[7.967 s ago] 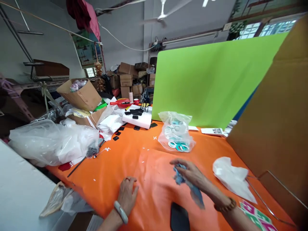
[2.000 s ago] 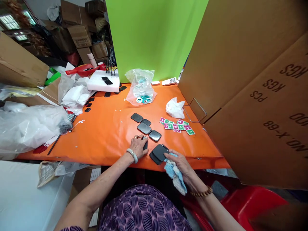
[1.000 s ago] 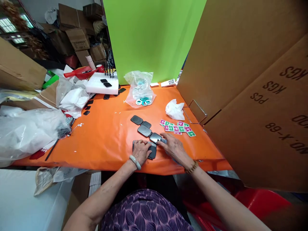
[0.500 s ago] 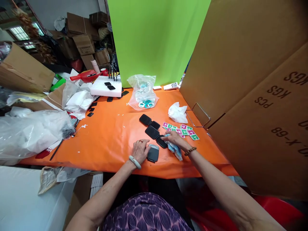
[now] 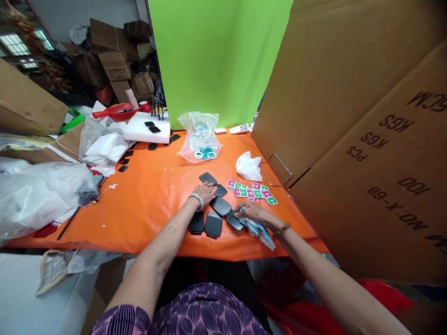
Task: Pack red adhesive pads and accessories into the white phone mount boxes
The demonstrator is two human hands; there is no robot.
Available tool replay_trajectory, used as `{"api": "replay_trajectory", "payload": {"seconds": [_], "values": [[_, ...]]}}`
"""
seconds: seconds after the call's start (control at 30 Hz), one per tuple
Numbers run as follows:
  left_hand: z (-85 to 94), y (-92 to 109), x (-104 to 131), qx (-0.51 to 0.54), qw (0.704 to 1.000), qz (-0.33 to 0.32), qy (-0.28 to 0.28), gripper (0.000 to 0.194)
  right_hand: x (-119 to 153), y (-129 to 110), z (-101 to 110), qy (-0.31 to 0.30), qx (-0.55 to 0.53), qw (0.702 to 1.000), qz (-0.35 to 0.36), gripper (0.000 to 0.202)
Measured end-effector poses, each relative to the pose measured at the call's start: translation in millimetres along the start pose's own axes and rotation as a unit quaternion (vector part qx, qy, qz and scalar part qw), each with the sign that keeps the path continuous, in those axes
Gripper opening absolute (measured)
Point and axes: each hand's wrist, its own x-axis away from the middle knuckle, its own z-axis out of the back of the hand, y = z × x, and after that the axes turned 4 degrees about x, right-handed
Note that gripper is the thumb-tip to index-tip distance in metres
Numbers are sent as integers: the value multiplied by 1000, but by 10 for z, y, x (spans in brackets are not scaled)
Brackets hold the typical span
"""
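Note:
Several black flat panels with rounded corners lie on the orange tabletop point(image 5: 146, 204) in front of me. They look like hinged, opened cases. My left hand point(image 5: 205, 192) lies over the far pair, fingers stretched out, touching or just above the far panel point(image 5: 208, 178) and the one beside it point(image 5: 220, 190). A blue-and-white cloth point(image 5: 260, 232) is bunched in my right hand point(image 5: 252, 212). Its fingertips are at the edge of a near right panel point(image 5: 234, 221), which adjoins another panel point(image 5: 221, 206). Closest to me lie a left panel point(image 5: 196, 224) and a grey-topped panel point(image 5: 213, 224).
Pink and green cards point(image 5: 256, 191) lie right, near a crumpled white tissue point(image 5: 248, 166) and a wire stand point(image 5: 279, 170). A clear bag of teal rings point(image 5: 200, 139) sits behind. A tall cardboard box point(image 5: 342, 139) walls the right; plastic bags point(image 5: 45, 195) crowd the left.
My left hand has moved forward from the near panels to the far pair, uncovering a near left panel. My right hand stays by its panel with the cloth. The view has shifted slightly.

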Motion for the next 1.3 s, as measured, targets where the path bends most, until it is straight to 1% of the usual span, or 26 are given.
{"api": "replay_trajectory", "payload": {"seconds": [0.1, 0.2, 0.27, 0.3, 0.37, 0.4, 0.43, 0.5, 0.53, 0.6, 0.67, 0.7, 0.73, 0.77, 0.8, 0.87, 0.9, 0.93, 1.0, 1.03, 1.07, 1.13, 1.17, 1.23, 1.27, 1.3], "values": [[0, 19, 28, 25, 999, 13, 15, 32, 363, 166, 49, 10, -54, 998, -17, 16], [95, 50, 139, 60, 996, 36, 58, 37, 663, 329, 10, 40, -155, 987, -32, 25], [206, 57, 318, 79, 990, 52, 101, 41, 777, 380, -81, 59, -223, 973, -27, 33], [263, 61, 447, 93, 986, 62, 126, 43, 809, 379, -145, 67, -250, 966, -23, 36], [346, 85, 773, 158, 967, 90, 176, 44, 838, 313, -312, 82, -289, 954, -11, 40], [359, 114, 958, 243, 942, 112, 203, 44, 840, 252, -417, 82, -305, 949, -5, 41], [348, 157, 1145, 335, 908, 135, 211, 47, 837, 176, -537, 77, -321, 944, 2, 42], [255, 284, 1489, 492, 832, 175, 187, 55, 816, -2, -818, 52, -353, 934, 21, 41], [181, 361, 1631, 548, 800, 179, 168, 58, 799, -94, -971, 35, -363, 931, 33, 40], [14, 512, 1835, 623, 747, 175, 153, 62, 753, -262, -1268, -1, -368, 928, 60, 37], [-123, 616, 1940, 665, 702, 187, 171, 61, 702, -395, -1498, -11, -338, 937, 84, 34], [-167, 639, 1967, 679, 680, 197, 193, 61, 682, -450, -1573, 2, -305, 948, 93, 34], [-190, 644, 1983, 691, 658, 208, 216, 61, 671, -500, -1619, 34, -263, 959, 102, 32], [-195, 634, 1995, 702, 637, 218, 234, 61, 672, -546, -1642, 82, -217, 966, 116, 31], [-186, 614, 2007, 713, 620, 225, 241, 61, 688, -591, -1651, 139, -172, 966, 135, 29], [-153, 573, 2036, 733, 594, 237, 231, 59, 763, -682, -1671, 239, -114, 944, 196, 22], [-143, 564, 2054, 742, 585, 243, 220, 57, 814, -727, -1702, 264, -92, 929, 242, 18], [-146, 566, 2073, 748, 578, 245, 215, 55, 864, -769, -1750, 272, -62, 914, 295, 17], [-194, 605, 2110, 754, 565, 248, 225, 52, 926, -842, -1881, 252, 14, 885, 390, 20], [-233, 638, 2127, 756, 558, 251, 234, 50, 921, -871, -1942, 241, 52, 874, 418, 21], [-276, 676, 2142, 755, 552, 256, 243, 47, 886, -894, -1983, 238, 82, 867, 431, 20], [-347, 752, 2167, 745, 553, 271, 257, 42, 731, -923, -1967, 256, 113, 864, 420, 20], [-367, 785, 2180, 737, 560, 284, 251, 43, 624, -929, -1902, 270, 119, 867, 401, 21], [-367, 830, 2206, 718, 584, 319, 207, 55, 407, -921, -1682, 298, 111, 882, 347, 22], [-350, 840, 2221, 712, 594, 331, 174, 62, 318, -902, -1550, 305, 86, 896, 311, 21], [-326, 842, 2235, 713, 600, 336, 138, 68, 255, -873, -1420, 294, 46, 915, 273, 22]]}}
